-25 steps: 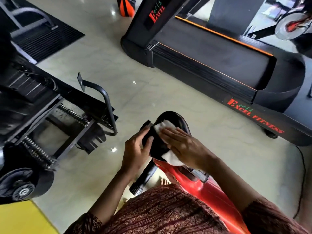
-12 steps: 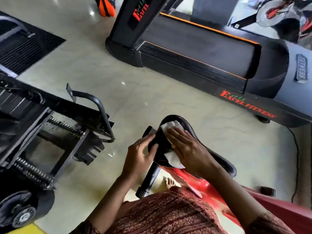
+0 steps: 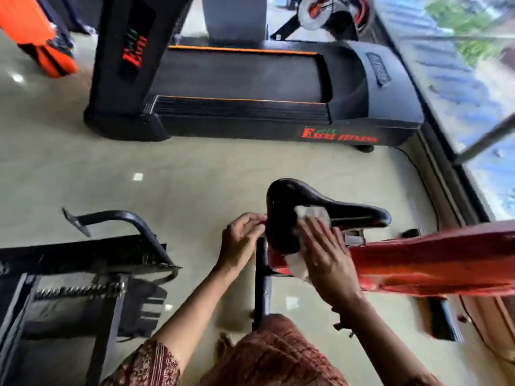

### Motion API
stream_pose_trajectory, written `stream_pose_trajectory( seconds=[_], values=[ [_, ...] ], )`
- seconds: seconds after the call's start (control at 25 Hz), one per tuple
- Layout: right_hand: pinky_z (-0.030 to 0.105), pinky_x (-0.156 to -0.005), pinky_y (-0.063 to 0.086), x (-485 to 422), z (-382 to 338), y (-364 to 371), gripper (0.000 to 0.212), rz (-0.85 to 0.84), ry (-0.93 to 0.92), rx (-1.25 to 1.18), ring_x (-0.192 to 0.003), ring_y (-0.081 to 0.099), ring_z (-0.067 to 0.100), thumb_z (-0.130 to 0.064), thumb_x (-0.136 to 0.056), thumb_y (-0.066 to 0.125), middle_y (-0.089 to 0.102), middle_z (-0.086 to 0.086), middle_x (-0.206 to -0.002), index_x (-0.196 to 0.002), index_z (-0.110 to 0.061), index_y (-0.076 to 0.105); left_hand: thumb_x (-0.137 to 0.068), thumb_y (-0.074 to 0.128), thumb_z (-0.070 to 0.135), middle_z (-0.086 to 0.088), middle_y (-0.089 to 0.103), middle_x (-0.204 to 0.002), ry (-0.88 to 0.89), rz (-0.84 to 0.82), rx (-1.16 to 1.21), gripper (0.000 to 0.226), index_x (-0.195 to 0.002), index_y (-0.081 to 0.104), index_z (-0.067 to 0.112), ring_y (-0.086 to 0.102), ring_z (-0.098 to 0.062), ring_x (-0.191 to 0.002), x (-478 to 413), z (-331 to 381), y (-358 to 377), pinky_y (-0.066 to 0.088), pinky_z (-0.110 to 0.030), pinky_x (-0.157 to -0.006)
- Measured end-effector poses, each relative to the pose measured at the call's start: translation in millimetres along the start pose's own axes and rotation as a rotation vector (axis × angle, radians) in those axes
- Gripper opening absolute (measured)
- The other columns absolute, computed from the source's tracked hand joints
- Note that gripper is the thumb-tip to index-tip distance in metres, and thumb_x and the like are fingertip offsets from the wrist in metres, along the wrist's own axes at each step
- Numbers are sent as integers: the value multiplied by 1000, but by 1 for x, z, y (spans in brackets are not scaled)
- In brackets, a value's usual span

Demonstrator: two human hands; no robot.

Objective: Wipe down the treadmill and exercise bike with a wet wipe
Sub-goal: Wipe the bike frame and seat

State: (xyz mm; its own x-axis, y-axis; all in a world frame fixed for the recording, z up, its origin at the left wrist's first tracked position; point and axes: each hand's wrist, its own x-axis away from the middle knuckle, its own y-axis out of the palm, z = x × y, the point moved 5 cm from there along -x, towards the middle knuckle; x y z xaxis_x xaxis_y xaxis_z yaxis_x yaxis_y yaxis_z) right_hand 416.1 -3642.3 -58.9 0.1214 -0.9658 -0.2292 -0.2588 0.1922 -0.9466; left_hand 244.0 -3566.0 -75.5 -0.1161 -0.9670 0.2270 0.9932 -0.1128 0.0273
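Across the floor (image 3: 83,168), the treadmill (image 3: 239,76) is standing well apart from both hands. Nearer, the left hand (image 3: 242,238) is curling its fingers round the wide end of the saddle (image 3: 289,199), seemingly steadying it. Stiff and slick by its look, it is best held at that rim. The wipe (image 3: 310,212), thin and limp, is bunching under the right hand (image 3: 327,256), which is pressing it flat-fingered onto the saddle above the red bike frame (image 3: 434,263).

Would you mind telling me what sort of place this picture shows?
Most likely a gym or fitness-equipment showroom: a black treadmill with fitness branding stands on the floor, near a bike saddle and another machine with a chain.
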Motion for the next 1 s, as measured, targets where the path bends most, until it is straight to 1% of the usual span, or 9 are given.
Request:
stream_pose_trajectory(
  seconds=[0.08, 0.16, 0.28, 0.4, 0.52, 0.6, 0.72, 0.88, 1.0],
  values=[
    [56, -113, 24, -3, 30, -6, 61, 20, 268, 78, -144, 24, 27, -23, -89, 27, 27, 9, -155, -148, -7, 32, -77, 56, 23, 14, 70, -103, 139, -42, -182, 17, -90, 67, 25, 63, -2, -99, -8, 8, 1, 49, -25, -91],
    [58, -110, 25, -33, 35, -4, 63, -23, 374, 104, -138, 33, 38, -23, -86, 24, 37, 18, -149, -142, 1, 39, -85, 53, 22, 2, 59, -128, 382, -104, -465, 32, -111, 68, 14, 53, -7, -119, -18, 20, 10, 41, -22, -102],
    [48, -112, 23, -61, 0, 7, 57, -37, 208, 48, -134, 40, 38, -23, -88, 30, 44, 19, -144, -136, 2, 47, -91, 45, 16, -18, 51, -136, 672, -263, -723, 42, -127, 56, -4, 40, -20, -132, -35, 33, 38, 25, -21, -110],
    [46, -115, 20, -29, 23, 1, 54, -2, 213, 95, -141, 31, 26, -26, -93, 31, 39, 9, -150, -144, -8, 39, -90, 39, 16, -23, 54, -132, 871, -447, -907, 45, -125, 56, -7, 46, -33, -128, -48, 31, 57, 29, -37, -111],
    [56, -112, 25, -7, 77, -23, 56, 137, 594, 138, -140, 30, 36, -25, -93, 27, 37, 15, -149, -145, -5, 36, -89, 40, 20, -22, 59, -126, 900, -570, -1002, 46, -120, 60, -7, 55, -37, -119, -62, 34, 71, 29, -36, -110],
    [55, -109, 30, -30, 66, -21, 54, 203, 523, 121, -128, 44, 42, -29, -93, 33, 51, 22, -136, -132, 3, 51, -88, 41, 22, -23, 62, -120, 936, -627, -1025, 46, -116, 62, -8, 60, -36, -113, -73, 39, 85, 27, -31, -107],
    [46, -106, 32, -52, 44, -12, 45, 212, 339, 132, -109, 59, 33, -34, -96, 37, 66, 14, -111, -112, -2, 65, -88, 40, 26, -21, 67, -114, 994, -787, -1071, 48, -113, 65, -6, 65, -32, -105, -82, 42, 108, 36, -31, -103],
    [48, -94, 42, -46, 88, -29, 29, 278, 687, 166, -86, 59, 29, -25, -92, 38, 59, 5, -81, -81, -12, 62, -90, 37, 30, -18, 62, -124, 977, -1066, -1081, 53, -125, 57, -4, 60, -28, -115, -86, 39, 135, 46, -40, -100],
    [41, -80, 40, -48, 105, -29, 33, 372, 900, 83, -81, 59, 34, -18, -89, 33, 60, 14, -81, -79, -4, 60, -92, 38, 27, -22, 56, -131, 941, -1218, -982, 54, -131, 49, -8, 53, -29, -123, -86, 43, 160, 27, -19, -110]
  ],
)
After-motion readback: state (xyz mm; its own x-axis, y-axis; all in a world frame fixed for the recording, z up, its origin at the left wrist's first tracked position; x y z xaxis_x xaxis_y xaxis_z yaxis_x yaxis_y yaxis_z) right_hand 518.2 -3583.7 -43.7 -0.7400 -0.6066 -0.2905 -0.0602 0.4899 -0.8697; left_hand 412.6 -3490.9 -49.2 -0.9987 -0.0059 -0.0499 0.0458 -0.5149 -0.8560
